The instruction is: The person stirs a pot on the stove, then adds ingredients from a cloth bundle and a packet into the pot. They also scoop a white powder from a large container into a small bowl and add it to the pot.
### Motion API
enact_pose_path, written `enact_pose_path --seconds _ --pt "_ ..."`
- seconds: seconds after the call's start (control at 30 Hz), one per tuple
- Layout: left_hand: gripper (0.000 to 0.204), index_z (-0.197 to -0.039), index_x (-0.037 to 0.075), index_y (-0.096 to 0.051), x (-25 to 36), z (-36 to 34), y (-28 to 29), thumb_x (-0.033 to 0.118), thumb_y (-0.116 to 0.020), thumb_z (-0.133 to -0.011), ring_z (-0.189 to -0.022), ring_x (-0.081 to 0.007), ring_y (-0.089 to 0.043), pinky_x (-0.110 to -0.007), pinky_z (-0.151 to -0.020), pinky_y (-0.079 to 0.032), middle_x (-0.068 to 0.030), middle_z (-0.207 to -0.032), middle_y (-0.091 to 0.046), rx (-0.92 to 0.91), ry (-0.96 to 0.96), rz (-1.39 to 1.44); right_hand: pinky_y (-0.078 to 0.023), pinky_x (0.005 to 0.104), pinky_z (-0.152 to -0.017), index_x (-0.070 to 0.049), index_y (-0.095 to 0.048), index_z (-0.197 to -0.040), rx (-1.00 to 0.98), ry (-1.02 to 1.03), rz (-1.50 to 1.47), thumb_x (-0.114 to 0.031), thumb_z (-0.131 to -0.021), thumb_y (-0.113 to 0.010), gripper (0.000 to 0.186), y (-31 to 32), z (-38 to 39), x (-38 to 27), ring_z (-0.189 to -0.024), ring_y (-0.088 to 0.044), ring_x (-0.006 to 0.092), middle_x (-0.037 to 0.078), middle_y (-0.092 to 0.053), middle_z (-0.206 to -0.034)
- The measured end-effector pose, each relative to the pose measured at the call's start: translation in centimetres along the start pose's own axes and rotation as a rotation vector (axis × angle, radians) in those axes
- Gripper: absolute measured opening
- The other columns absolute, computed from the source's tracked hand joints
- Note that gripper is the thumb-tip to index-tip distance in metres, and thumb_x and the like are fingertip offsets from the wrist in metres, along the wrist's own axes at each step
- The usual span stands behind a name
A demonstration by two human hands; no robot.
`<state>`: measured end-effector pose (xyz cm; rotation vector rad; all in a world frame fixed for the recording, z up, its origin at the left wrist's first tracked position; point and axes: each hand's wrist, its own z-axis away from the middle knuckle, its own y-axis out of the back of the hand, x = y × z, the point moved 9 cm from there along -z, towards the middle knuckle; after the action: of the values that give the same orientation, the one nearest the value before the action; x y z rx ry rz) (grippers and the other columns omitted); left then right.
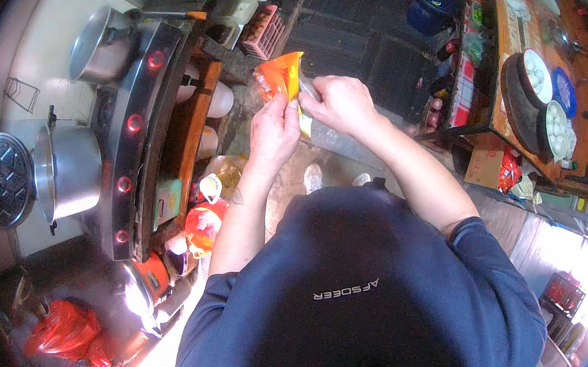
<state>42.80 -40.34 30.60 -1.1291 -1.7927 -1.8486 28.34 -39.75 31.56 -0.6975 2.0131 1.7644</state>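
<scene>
An orange-and-yellow plastic packet [276, 74] is held up in front of me over the floor. My left hand [275, 129] pinches its lower edge, fingers closed and the thumb pointing up. Close on the packet's right side, my right hand [345, 104] is curled round a grey, metallic-looking tool [309, 88]. Only a short piece of that tool shows between fist and packet, so its kind is unclear. Whether it touches the packet cannot be told.
On the left, a stove [143, 123] with red-ringed knobs carries a saucepan [103, 46] and a large metal pot [76, 170]. A pink egg crate [262, 33] stands beyond it. At right, a wooden table [508, 34] bears bowls of white round items [536, 75].
</scene>
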Motion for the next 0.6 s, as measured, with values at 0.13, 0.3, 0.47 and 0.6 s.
enact_pose_path --seconds 0.13,0.3,0.47,0.6 --pt "0.014 -0.088 0.003 -0.058 2.3 0.7 0.3 0.015 -0.056 -0.093 -0.077 -0.0418 -0.064 -0.049 -0.068 -0.051 -0.0209 -0.080 -0.063 0.102 -0.146 -0.026 -0.055 0.0471 -0.073 -0.004 -0.072 -0.080 -0.120 -0.057 -0.007 -0.035 -0.081 -0.062 0.032 -0.9 -1.1 0.9 -0.080 -0.069 0.0367 0.020 -0.070 -0.080" --pt "0.017 -0.075 0.004 -0.052 3.2 1.4 1.1 0.012 -0.057 -0.090 -0.065 -0.0407 -0.062 -0.049 -0.059 -0.049 -0.0196 -0.070 -0.060 0.286 -0.234 -0.213 -0.057 0.0457 -0.073 -0.007 -0.072 -0.090 0.052 -0.184 0.298 -0.024 -0.079 -0.065 0.021 2.6 -1.8 3.0 -0.081 -0.071 0.0325 0.016 -0.071 -0.083" --pt "0.015 -0.074 0.005 -0.053 3.0 0.5 1.2 0.013 -0.059 -0.086 -0.062 -0.0415 -0.061 -0.049 -0.057 -0.049 -0.0194 -0.066 -0.059 0.328 -0.141 -0.203 -0.056 0.0468 -0.074 -0.005 -0.071 -0.084 -0.062 -0.077 0.217 -0.019 -0.077 -0.060 0.019 3.7 -2.0 1.7 -0.082 -0.070 0.0354 0.018 -0.071 -0.083" --pt "0.014 -0.087 0.005 -0.061 2.2 -0.9 1.3 0.019 -0.062 -0.084 -0.071 -0.0378 -0.066 -0.047 -0.067 -0.051 -0.0196 -0.074 -0.065 0.179 0.112 -0.088 -0.056 0.0487 -0.077 -0.003 -0.070 -0.082 -0.086 -0.109 0.147 -0.023 -0.077 -0.057 0.024 4.7 -1.9 0.8 -0.082 -0.070 0.0375 0.021 -0.069 -0.079"
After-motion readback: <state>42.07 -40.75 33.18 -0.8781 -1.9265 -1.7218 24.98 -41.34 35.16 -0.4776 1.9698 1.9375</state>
